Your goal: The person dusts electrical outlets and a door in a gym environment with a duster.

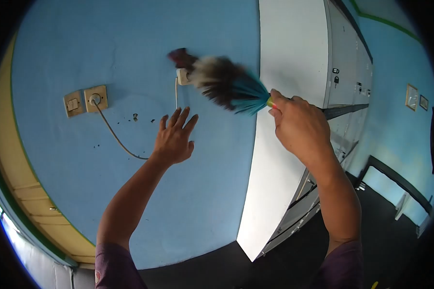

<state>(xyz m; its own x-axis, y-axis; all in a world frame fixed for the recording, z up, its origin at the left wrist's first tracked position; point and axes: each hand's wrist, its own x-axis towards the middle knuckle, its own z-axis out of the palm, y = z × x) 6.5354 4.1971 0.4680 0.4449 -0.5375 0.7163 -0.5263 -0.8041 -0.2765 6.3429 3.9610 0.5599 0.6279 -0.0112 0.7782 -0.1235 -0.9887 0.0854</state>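
Duster: feather duster [226, 83] sits clamped in the right hand [299, 127], fist shut on the handle just behind the teal collar; the dark, blurred plumes lie over a small white wall fitting [183, 76] high on the blue wall [82, 48], not far from the wall's right edge where the white cabinet side [284, 48] begins.
Left hand: left hand [174, 139] holds nothing, fingers spread apart, palm towards the wall below the fitting; whether it touches the paint I cannot tell.
Grip advice: a loose wrist probably serves best, so that only the feather tips brush the fitting and the hard handle stays off it.
Stroke advice: short flicks away from the fitting, towards bare wall, would likely lift dust rather than pack it into the seams.
Cable: thin white cord [176, 94] drops from the fitting; light passes along it seem wiser than sideways tugs.
Nearby fittings: beige switch [73, 104] and beige socket [96, 98] sit further left on the wall, with a grey cable [115, 137] curving down from the socket behind the left wrist; a careless sweep could snag it.
Marks: small dark specks [135, 116] dot the wall between socket and left hand.
Lockers: grey lockers [347, 58] run along the cabinet's far side, well apart from the plumes.
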